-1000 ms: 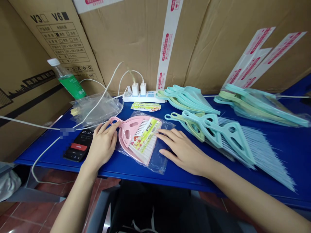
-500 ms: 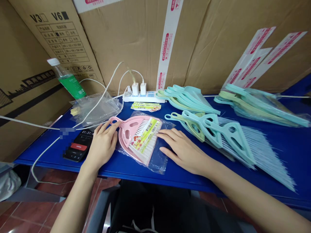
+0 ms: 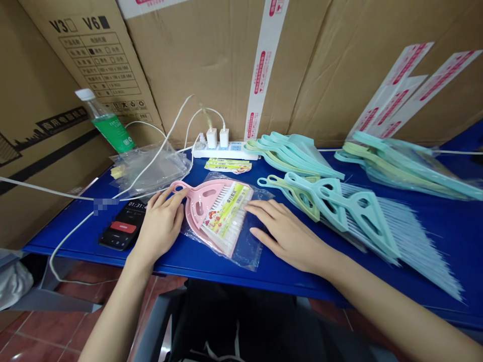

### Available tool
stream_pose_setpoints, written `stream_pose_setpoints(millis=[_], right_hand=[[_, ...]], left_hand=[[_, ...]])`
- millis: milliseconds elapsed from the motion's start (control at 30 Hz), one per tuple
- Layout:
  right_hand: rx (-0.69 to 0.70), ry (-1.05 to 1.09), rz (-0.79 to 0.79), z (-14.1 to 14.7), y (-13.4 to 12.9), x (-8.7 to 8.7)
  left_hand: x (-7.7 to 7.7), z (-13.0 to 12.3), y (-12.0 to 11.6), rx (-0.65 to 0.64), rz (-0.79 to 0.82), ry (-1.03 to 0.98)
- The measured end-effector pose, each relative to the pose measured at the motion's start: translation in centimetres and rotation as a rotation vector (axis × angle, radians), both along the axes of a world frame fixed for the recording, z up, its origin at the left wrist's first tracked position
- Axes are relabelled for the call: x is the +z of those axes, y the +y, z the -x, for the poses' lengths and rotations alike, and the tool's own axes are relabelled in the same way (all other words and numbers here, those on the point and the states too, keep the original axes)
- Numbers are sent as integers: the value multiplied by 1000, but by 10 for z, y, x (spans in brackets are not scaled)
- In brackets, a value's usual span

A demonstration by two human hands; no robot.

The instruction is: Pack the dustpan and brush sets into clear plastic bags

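A pink dustpan and brush set (image 3: 204, 201) lies in a clear plastic bag on the blue table (image 3: 181, 269), with a yellow-green printed label (image 3: 228, 208) over its white bristles. My left hand (image 3: 162, 221) rests at the set's handle end, fingers apart, its fingertips on the handle. On the other side, my right hand (image 3: 287, 234) lies with spread fingers, its fingertips touching the bag's right part beside the label. Neither hand is closed around anything.
Teal and green brushes (image 3: 339, 201) lie at the right, with dustpans (image 3: 298, 153) behind and bagged ones (image 3: 411, 163) farther right. Spare labels (image 3: 228, 165) sit before a power strip (image 3: 226, 151). A phone (image 3: 123, 226), cables, plastic bags (image 3: 151, 168) and a bottle (image 3: 113, 131) are at left.
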State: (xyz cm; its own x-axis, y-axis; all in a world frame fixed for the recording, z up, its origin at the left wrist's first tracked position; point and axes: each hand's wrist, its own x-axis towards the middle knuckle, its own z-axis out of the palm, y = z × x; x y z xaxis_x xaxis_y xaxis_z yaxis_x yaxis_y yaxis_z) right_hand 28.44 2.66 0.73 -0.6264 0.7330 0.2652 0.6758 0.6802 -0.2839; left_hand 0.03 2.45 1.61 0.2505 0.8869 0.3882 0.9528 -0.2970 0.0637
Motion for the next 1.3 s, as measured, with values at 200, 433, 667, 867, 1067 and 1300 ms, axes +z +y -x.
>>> stream_pose_setpoints(millis=[200, 433, 667, 867, 1067, 1300], right_hand=[[8, 1, 10, 0, -1, 2], [55, -61, -68, 2, 0, 0], [89, -89, -65, 3, 0, 2], [98, -83, -51, 2, -1, 4], [66, -35, -47, -2, 1, 2], [58, -37, -87, -2, 0, 1]], left_hand=[[1, 0, -1, -9, 5, -15], [1, -1, -1, 3, 10, -12], [1, -2, -1, 7, 5, -7], [0, 0, 0, 0, 0, -9], [-1, 2, 1, -20, 31, -22], [3, 1, 0, -4, 86, 32]])
